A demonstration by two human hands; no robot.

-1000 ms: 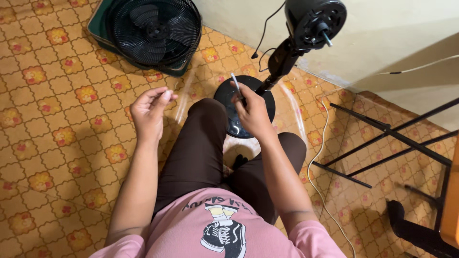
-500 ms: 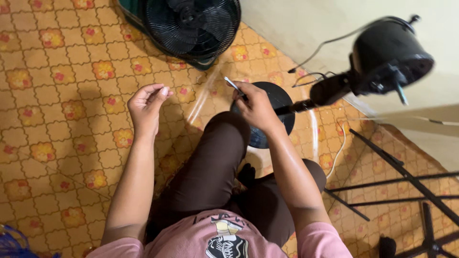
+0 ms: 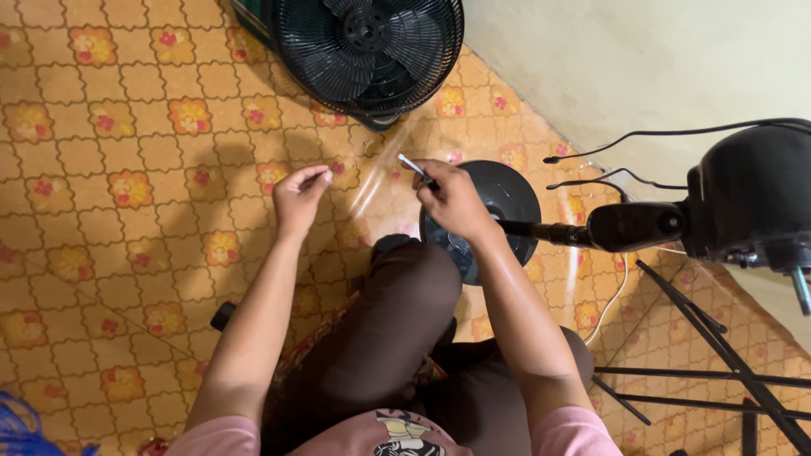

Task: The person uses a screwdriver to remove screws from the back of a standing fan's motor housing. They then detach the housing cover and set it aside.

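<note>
I sit on a patterned tile floor with my knees up. My right hand [image 3: 452, 196] is closed on a thin silver-tipped screwdriver [image 3: 412, 165] that points up and to the left. My left hand [image 3: 297, 196] is raised over the floor with thumb and fingertips pinched together; whatever small part it pinches is too small to make out. Just beyond my right hand lies the round black base [image 3: 498, 211] of a stand fan, whose pole and black motor head [image 3: 748, 203] stretch to the right.
A black fan grille [image 3: 367, 51] lies at the top by the wall. Clear fan blades [image 3: 384, 169] rest on the floor between my hands. Black metal bars [image 3: 701, 346] cross the floor at the lower right. A white cable [image 3: 610, 300] runs beside them.
The view has swung left and down, so the fan head now sits further right. Both hands hold much the same pose, the right still gripping the screwdriver.
</note>
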